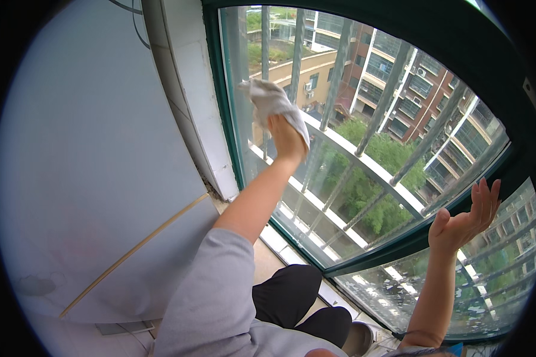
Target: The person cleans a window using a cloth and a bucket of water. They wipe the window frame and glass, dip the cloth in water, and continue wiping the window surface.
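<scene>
A whitish cleaning cloth [272,100] is pressed flat to the window pane [357,174] beneath my left hand [290,138]. Its far corner reaches toward the green frame [227,111] on the left, and part of my fingers is hidden under the fabric. My right hand [466,216] is raised by the green mullion [397,236] at the right, palm up with the fingers apart and nothing in it. Whether it touches the mullion I cannot tell.
Metal security bars [339,76] stand outside the glass. The lower right pane [429,285] carries whitish flakes. A pale wall [98,134] rises at left beside a pipe [174,89]. Near my knees [290,285] are the tiled sill [290,254] and a round container [358,339].
</scene>
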Action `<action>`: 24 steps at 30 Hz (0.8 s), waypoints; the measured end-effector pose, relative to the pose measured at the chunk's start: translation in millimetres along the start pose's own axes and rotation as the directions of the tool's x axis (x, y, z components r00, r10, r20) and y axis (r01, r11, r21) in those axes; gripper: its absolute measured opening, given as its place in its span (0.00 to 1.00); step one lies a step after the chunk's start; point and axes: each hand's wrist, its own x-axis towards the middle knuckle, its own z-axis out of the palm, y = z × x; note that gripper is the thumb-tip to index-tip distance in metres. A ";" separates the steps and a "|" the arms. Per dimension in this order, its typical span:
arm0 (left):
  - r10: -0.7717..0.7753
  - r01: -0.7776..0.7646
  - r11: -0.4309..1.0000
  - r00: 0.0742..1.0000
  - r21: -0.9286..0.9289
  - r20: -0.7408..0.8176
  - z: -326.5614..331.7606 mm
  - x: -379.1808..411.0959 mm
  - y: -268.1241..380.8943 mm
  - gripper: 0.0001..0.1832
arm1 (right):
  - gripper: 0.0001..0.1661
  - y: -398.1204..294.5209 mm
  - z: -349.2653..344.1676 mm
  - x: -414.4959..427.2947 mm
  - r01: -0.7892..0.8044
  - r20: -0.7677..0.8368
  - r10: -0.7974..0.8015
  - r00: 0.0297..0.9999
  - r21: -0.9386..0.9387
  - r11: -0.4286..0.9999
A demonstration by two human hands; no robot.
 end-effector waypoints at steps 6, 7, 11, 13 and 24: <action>-0.179 0.144 0.823 0.984 -0.550 -0.011 8.9 36.9 -17.9 0.29 | 0.33 -3.7 -0.9 5.3 0.009 -0.001 -0.009 1.000 0.000 1.000; -0.138 0.113 0.882 0.990 -0.457 -0.020 10.1 28.6 -15.0 0.30 | 0.33 -2.4 -1.1 3.9 0.014 0.005 -0.014 1.000 -0.008 1.000; 0.018 -0.017 0.996 1.000 -0.092 0.012 18.3 -6.7 -7.5 0.32 | 0.33 2.3 -1.4 -0.7 0.026 0.021 -0.026 0.999 -0.028 0.999; 0.057 -0.057 0.995 0.998 0.084 0.014 17.2 -0.4 -24.1 0.32 | 0.33 -1.0 -1.2 4.7 0.022 0.005 -0.022 1.000 -0.017 1.000; 0.153 -0.151 0.988 0.985 0.026 -0.084 18.4 17.2 9.5 0.23 | 0.32 -2.7 -4.1 4.6 0.005 0.015 -0.005 1.000 -0.022 1.000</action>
